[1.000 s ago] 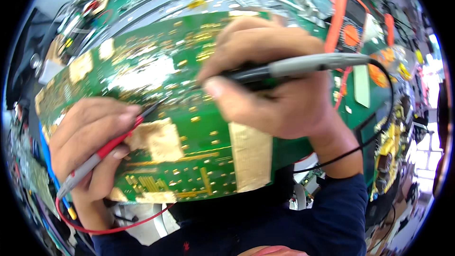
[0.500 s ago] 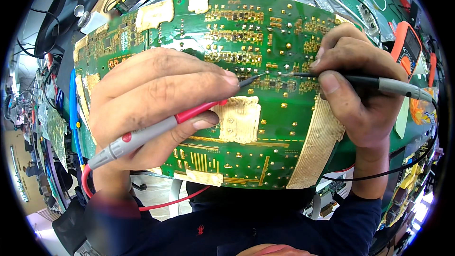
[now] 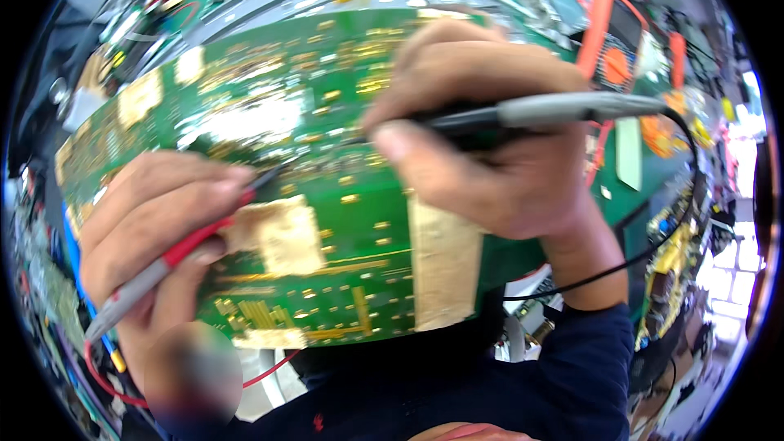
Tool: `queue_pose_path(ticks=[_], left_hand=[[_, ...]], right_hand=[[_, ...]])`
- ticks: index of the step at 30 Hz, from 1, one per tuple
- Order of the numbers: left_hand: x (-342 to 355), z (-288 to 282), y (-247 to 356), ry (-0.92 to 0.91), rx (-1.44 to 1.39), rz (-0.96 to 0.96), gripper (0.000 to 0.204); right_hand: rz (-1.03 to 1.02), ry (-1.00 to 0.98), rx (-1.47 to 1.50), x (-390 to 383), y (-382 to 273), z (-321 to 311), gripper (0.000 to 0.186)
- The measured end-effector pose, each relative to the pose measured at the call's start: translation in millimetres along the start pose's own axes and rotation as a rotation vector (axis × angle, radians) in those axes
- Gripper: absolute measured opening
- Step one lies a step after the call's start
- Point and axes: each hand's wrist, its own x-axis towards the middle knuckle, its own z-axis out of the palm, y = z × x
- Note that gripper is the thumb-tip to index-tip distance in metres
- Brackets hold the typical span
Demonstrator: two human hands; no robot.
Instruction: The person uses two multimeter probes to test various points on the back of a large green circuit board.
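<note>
A large green circuit board (image 3: 359, 233) lies tilted under both hands, with gold contacts, small components and a square cream patch (image 3: 292, 237) on it. My left hand (image 3: 147, 224) is closed around a red and grey test probe (image 3: 189, 247), whose dark tip points at a row of small parts in the middle of the board. My right hand (image 3: 514, 159) pinches a black and grey test probe (image 3: 543, 110), its tip close to the other one. Blur hides whether either tip touches the board. A broad cream strip (image 3: 445, 265) runs below my right hand.
An orange-framed multimeter (image 3: 599, 41) stands at the back right. A black lead (image 3: 600, 278) loops down past my right forearm, and a red lead (image 3: 102, 384) curves below my left hand. More electronic boards (image 3: 665, 261) lie at the right edge.
The whole view has swung, so the board, hands and multimeter now sit farther left, and the picture is blurred. Both probe tips have moved slightly left along the board. Each hand keeps its probe.
</note>
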Motion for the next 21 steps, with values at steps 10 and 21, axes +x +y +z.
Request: queue_pose_path(ticks=[10, 21], left_hand=[[7, 2, 15, 0.003, 0.039, -0.077, 0.020], [7, 4, 15, 0.009, 0.040, -0.077, 0.020]], right_hand=[[-0.008, 0.080, 0.050, -4, 4, 6, 0.006], [0.006, 0.048, 0.002, -4, 2, 3, 0.005]])
